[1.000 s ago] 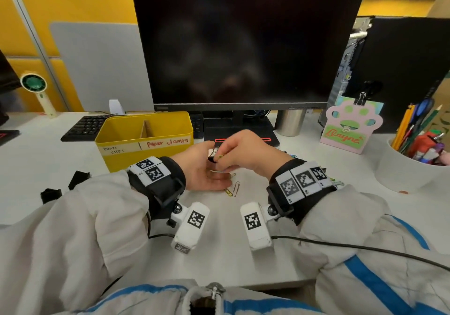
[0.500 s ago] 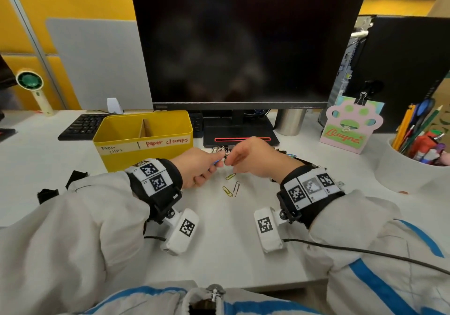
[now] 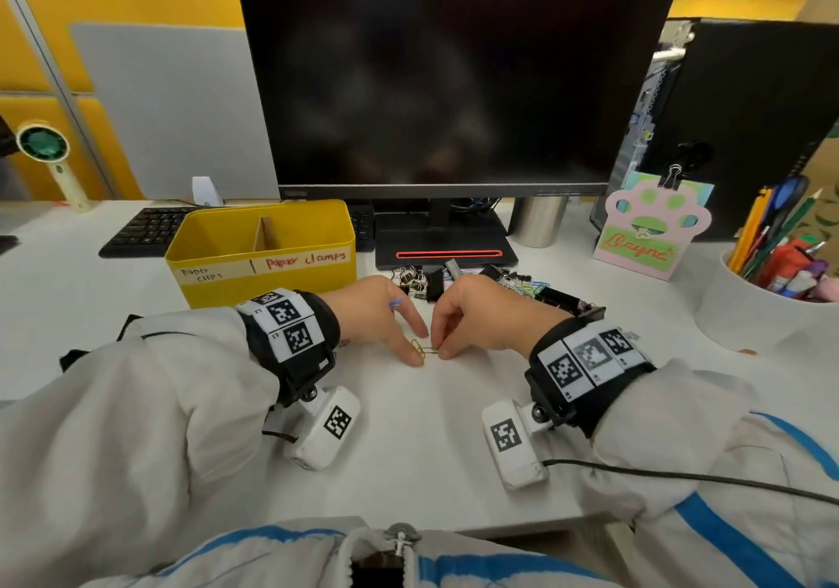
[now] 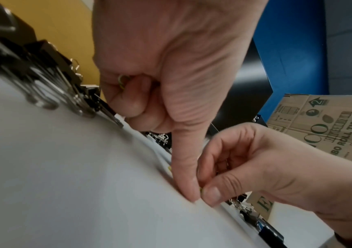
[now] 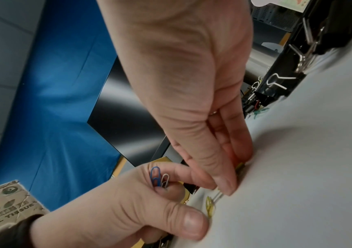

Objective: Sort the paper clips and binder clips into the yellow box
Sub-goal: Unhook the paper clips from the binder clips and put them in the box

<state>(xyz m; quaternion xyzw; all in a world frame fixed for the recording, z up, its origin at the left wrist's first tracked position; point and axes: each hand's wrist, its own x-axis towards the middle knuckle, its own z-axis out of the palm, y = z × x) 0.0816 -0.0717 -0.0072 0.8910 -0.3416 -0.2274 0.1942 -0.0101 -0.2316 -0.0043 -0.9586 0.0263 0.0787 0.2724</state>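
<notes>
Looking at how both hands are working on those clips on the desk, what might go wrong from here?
1. The left hand already holds a blue and a white paper clip in its curled fingers while reaching for the yellow clip; they may slip out.
2. The right hand works at flat clips lying close together on the desk; one may skid away.
3. The yellow box has two labelled compartments; clips could land in the wrong one.

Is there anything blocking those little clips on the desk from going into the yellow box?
Nothing visible does. The paper clips lie on bare desk under both hands' fingertips, and the yellow box stands open-topped just behind the left hand. The binder clips lie beside the box, not in between.
</notes>
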